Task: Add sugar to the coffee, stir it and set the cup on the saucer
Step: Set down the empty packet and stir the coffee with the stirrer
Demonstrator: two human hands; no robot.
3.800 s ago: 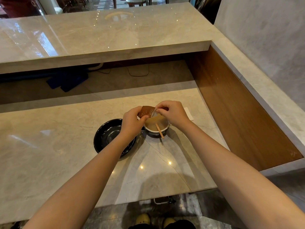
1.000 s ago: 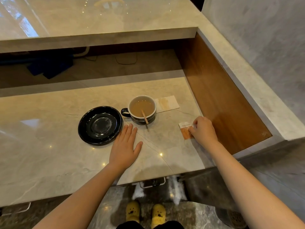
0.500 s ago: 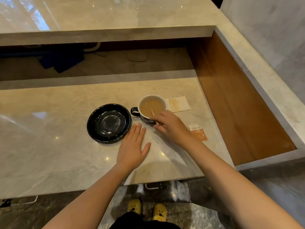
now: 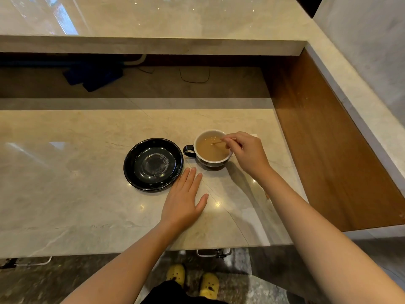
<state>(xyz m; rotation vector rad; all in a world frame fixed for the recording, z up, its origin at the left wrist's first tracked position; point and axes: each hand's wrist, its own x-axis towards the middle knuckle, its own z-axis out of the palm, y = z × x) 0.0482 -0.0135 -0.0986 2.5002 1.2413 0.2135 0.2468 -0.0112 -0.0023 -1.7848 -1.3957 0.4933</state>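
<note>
A dark cup (image 4: 198, 150) with a white inside holds milky coffee and stands on the marble counter, handle to the left. Just left of it lies an empty black saucer (image 4: 153, 164). My right hand (image 4: 245, 153) hovers over the cup's right rim, fingers pinched on a thin wooden stir stick (image 4: 218, 142) whose tip is in the coffee. My left hand (image 4: 185, 199) lies flat on the counter, fingers spread, right beside the saucer's near-right edge. The sugar sachet is hidden behind my right forearm.
The marble counter (image 4: 76, 194) ends at a near edge just below my forearms. A wooden side panel (image 4: 328, 150) walls off the right. A raised marble ledge (image 4: 153, 44) runs across the back, with blue cloth (image 4: 92, 77) and cables under it. A paper napkin corner (image 4: 254, 135) peeks past my right hand.
My right hand laid the sachet on the counter at the right, moved to the cup, took the stir stick and lifted its top end. The left hand stayed flat on the counter.
</note>
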